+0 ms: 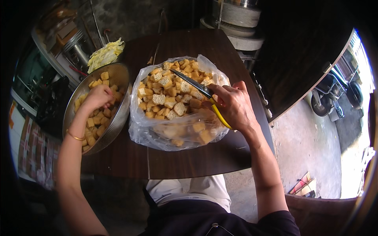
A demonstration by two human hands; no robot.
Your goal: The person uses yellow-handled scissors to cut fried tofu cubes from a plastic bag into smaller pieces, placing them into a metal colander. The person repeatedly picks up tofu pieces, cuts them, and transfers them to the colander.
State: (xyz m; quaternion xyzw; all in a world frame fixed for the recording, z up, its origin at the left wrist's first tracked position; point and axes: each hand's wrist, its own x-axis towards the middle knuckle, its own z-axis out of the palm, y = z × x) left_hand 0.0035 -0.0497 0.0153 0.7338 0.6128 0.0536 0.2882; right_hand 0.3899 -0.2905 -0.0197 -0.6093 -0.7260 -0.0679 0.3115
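Note:
My right hand grips scissors by their yellow handles. Their dark blades lie together and point up and left over fried tofu puffs. These golden cubes, some showing pale spongy faces, fill an opened clear plastic bag in the middle of the table. To its left, a perforated metal colander leans towards me with many more tofu pieces inside. Over that colander hangs my left hand, fingers curled inward. Whether a piece is between them is hidden.
Shredded cabbage is heaped behind the colander on the dark wooden table. Thick round grey slabs are stacked beyond the far right corner. A taped carton stands at the left; a wheeled vehicle is outside to the right.

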